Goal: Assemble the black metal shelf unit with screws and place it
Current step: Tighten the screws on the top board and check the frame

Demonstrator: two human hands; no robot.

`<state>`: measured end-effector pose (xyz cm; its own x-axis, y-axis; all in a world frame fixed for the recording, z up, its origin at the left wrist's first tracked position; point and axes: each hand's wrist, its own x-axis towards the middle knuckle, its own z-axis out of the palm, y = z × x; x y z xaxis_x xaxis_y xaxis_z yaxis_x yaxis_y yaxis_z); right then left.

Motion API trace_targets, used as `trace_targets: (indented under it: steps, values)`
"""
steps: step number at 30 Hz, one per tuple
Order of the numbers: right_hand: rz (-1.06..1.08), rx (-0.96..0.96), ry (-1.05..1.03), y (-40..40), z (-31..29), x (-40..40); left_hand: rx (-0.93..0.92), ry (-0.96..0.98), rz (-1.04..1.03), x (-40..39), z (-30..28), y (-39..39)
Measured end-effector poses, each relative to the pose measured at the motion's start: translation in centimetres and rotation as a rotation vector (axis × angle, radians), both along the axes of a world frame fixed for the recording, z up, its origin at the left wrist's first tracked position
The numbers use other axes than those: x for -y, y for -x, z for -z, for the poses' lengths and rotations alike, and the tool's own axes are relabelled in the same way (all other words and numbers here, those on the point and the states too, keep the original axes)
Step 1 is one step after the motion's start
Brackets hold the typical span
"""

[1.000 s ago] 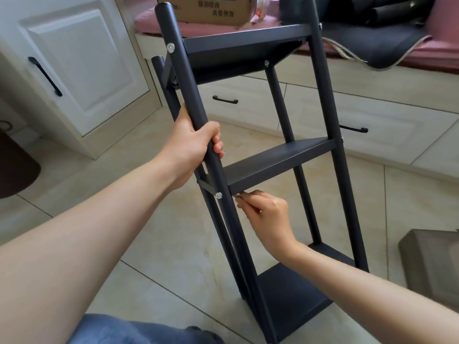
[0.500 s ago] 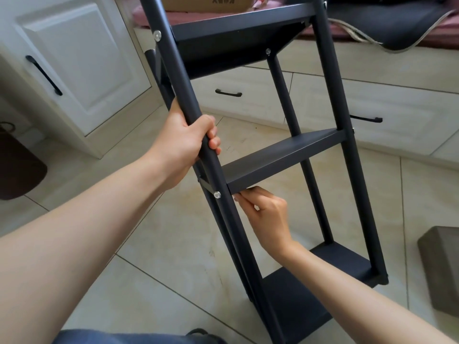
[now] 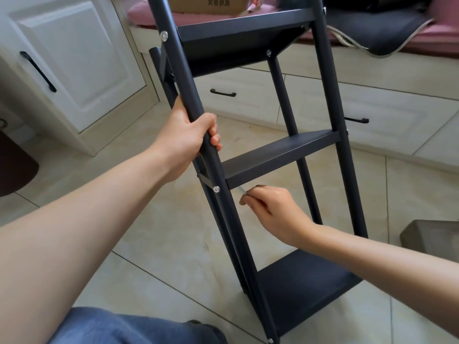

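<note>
Here the shelf unit (image 3: 280, 155) stands tilted on the tiled floor (image 3: 154, 244). The left hand (image 3: 188, 140) clamps the near post; the right hand (image 3: 270, 207) pinches a small metal tool (image 3: 242, 191) under the middle shelf — steady turns, frame braced, probably tighten best.

Black three-tier metal shelf unit (image 3: 280, 155) stands tilted on the tiled floor.

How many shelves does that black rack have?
3. The top shelf sits near the frame's upper edge, the middle shelf just above the right hand, and the bottom shelf by the floor. Any higher one would be out of view.
</note>
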<state>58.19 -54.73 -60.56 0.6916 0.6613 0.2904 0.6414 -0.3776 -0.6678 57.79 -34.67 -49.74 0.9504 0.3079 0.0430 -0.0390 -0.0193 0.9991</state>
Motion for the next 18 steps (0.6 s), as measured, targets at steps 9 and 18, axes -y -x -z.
trace_targets:
  steps: [9, 18]
  values:
    - [-0.003, -0.014, 0.149, -0.2, -1.8, 0.9, 0.005, -0.016, 0.011, 0.1, 0.0, 0.0]
    - [0.044, -0.024, 0.095, 0.2, -2.1, 0.4, 0.023, -0.015, 0.047, 0.0, 0.1, -0.1]
